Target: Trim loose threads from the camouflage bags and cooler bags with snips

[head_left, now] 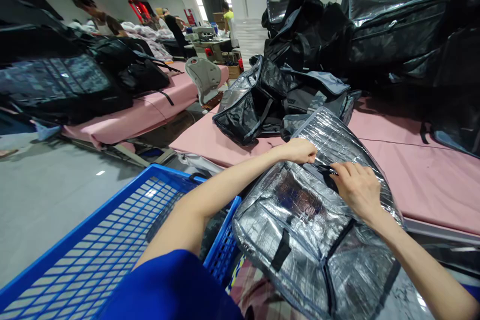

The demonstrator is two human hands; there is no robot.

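A bag with a silver foil lining [277, 220] lies spread in front of me, partly over the edge of the pink-covered table [420, 180]. My left hand [300, 151] is closed in a fist at the bag's fold, gripping dark material there. Close by on the right, my right hand [356, 185] pinches a black strip of the same bag between thumb and fingers. The foil flap [333, 135] rises behind both hands. Black straps cross the lower lining. What lies inside the left fist is mostly hidden.
Another open black camouflage bag [262, 105] sits behind on the table. Stacked black bags [397, 35] fill the right back. A blue plastic basket [93, 225] stands at my left. More bags [67, 75] cover a second table, near a grey chair [204, 77]. Several people work farther back.
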